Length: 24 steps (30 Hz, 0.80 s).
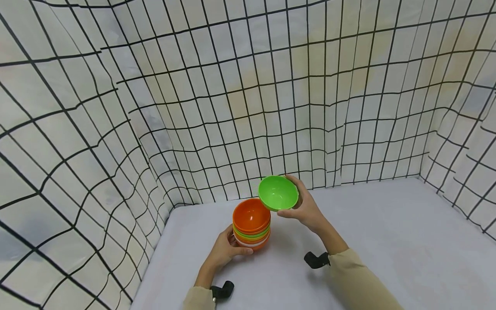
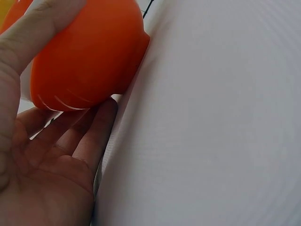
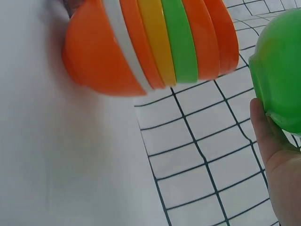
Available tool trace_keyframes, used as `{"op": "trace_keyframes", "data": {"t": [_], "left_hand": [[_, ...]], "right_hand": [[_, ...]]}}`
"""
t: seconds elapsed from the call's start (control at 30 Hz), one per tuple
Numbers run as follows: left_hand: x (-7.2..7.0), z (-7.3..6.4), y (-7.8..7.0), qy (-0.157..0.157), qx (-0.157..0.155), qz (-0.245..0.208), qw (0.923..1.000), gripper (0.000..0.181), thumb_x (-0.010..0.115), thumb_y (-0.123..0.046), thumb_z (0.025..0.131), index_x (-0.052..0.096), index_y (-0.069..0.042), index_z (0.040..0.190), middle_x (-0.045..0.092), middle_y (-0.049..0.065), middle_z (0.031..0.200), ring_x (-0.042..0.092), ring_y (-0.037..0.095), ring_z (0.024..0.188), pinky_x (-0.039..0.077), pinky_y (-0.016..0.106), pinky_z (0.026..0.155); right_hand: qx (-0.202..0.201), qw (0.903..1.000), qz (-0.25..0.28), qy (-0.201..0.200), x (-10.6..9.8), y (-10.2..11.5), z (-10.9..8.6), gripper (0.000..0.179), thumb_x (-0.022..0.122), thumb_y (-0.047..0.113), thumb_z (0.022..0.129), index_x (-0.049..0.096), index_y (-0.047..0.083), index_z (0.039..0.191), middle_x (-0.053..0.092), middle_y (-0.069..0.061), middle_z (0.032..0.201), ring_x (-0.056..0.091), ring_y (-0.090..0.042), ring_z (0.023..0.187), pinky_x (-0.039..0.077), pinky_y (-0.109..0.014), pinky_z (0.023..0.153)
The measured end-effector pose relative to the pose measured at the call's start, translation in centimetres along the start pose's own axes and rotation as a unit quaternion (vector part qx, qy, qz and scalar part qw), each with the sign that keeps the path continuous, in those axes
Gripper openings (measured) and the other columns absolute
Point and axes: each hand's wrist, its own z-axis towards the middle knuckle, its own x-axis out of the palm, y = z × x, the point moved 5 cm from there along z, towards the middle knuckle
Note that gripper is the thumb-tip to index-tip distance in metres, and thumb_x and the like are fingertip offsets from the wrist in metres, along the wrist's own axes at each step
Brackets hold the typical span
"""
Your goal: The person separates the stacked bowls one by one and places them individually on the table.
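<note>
A stack of nested bowls (image 1: 252,217) stands on the white table, with orange, green, yellow and white rims showing. Its top bowl is orange, and so is the bottom bowl (image 2: 94,52). My left hand (image 1: 224,249) holds the stack low down, thumb on the near side and fingers curled round the left. In the right wrist view the layers of the stack (image 3: 179,42) show side-on. My right hand (image 1: 306,206) grips a green bowl (image 1: 277,193) by its right side, thumb below and fingers behind the rim. This bowl is raised just right of the stack's top, tilted toward me.
The white tabletop (image 1: 387,241) spreads out to the right of the stack. White walls with a black grid (image 1: 271,107) close off the back and sides. A black wrist device (image 1: 317,260) sits on the right wrist, another (image 1: 222,289) on the left.
</note>
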Motion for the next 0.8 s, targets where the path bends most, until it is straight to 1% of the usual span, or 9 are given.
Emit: {"op": "trace_keyframes", "data": {"t": [0.1,0.27,0.33,0.4,0.47,0.57,0.63,0.8], "left_hand": [[0.0,-0.1,-0.1,-0.002,-0.005,-0.009,0.9999,0.088,0.093,-0.018,0.075,0.047,-0.019,0.15,0.06,0.004,0.143,0.057,0.025,0.135,0.046,0.032,0.116],[0.0,-0.1,0.1,0.0,-0.009,-0.012,0.9999,0.091,0.094,-0.018,0.073,0.046,-0.02,0.151,0.059,0.002,0.145,0.057,0.024,0.136,0.046,0.029,0.115],[0.0,0.0,0.2,-0.001,-0.01,-0.009,0.9999,0.092,0.094,-0.018,0.073,0.046,-0.021,0.151,0.058,0.002,0.146,0.056,0.024,0.137,0.046,0.03,0.116],[0.0,0.0,0.3,0.0,-0.006,-0.006,1.0,0.092,0.094,-0.018,0.073,0.045,-0.019,0.151,0.058,0.003,0.146,0.056,0.025,0.138,0.045,0.032,0.116],[-0.1,0.0,0.3,-0.001,-0.009,-0.006,0.9999,0.093,0.094,-0.018,0.073,0.045,-0.019,0.152,0.058,0.004,0.146,0.056,0.026,0.137,0.046,0.031,0.116],[0.0,0.0,0.4,0.0,-0.013,-0.011,0.9999,0.093,0.094,-0.019,0.072,0.046,-0.019,0.151,0.058,0.004,0.146,0.056,0.026,0.137,0.046,0.029,0.115],[0.0,0.0,0.4,-0.001,-0.021,-0.016,0.9997,0.093,0.095,-0.019,0.071,0.047,-0.021,0.15,0.059,0.002,0.146,0.056,0.023,0.137,0.046,0.026,0.114],[0.1,0.1,0.4,0.0,-0.021,-0.02,0.9996,0.091,0.095,-0.019,0.071,0.047,-0.022,0.149,0.06,0.001,0.144,0.057,0.021,0.135,0.046,0.022,0.113]], "right_hand": [[0.013,0.9999,-0.001,-0.007,-1.0,-0.2,-0.5,0.111,0.089,0.003,0.074,0.022,0.017,0.162,0.032,-0.013,0.16,0.044,-0.041,0.135,0.057,-0.025,0.098],[0.022,0.9997,0.001,-0.015,-2.7,-0.7,-1.5,0.111,0.088,0.002,0.075,0.022,0.018,0.162,0.031,-0.016,0.16,0.043,-0.042,0.135,0.058,-0.024,0.096],[0.027,0.9995,0.001,-0.018,-3.5,-1.0,-1.9,0.111,0.088,0.002,0.075,0.021,0.017,0.163,0.03,-0.017,0.159,0.043,-0.042,0.135,0.058,-0.023,0.094],[0.031,0.9993,-0.002,-0.021,-4.1,-1.2,-2.2,0.111,0.087,0.001,0.076,0.02,0.016,0.163,0.03,-0.019,0.159,0.042,-0.043,0.135,0.059,-0.023,0.092],[0.034,0.9991,-0.004,-0.024,-4.8,-1.3,-2.4,0.11,0.085,0.0,0.077,0.019,0.015,0.163,0.029,-0.019,0.159,0.042,-0.043,0.135,0.059,-0.022,0.091],[0.033,0.999,-0.007,-0.029,-5.7,-1.4,-2.7,0.108,0.084,-0.001,0.078,0.019,0.016,0.163,0.027,-0.019,0.159,0.042,-0.042,0.134,0.059,-0.021,0.091],[0.034,0.9988,-0.01,-0.033,-6.2,-1.5,-2.9,0.107,0.083,-0.001,0.079,0.019,0.015,0.163,0.027,-0.019,0.159,0.042,-0.041,0.134,0.058,-0.021,0.091],[0.041,0.9978,-0.031,-0.041,-7.5,-1.9,-3.3,0.108,0.083,-0.001,0.079,0.017,0.015,0.163,0.029,-0.02,0.158,0.043,-0.039,0.133,0.058,-0.02,0.091]]}}
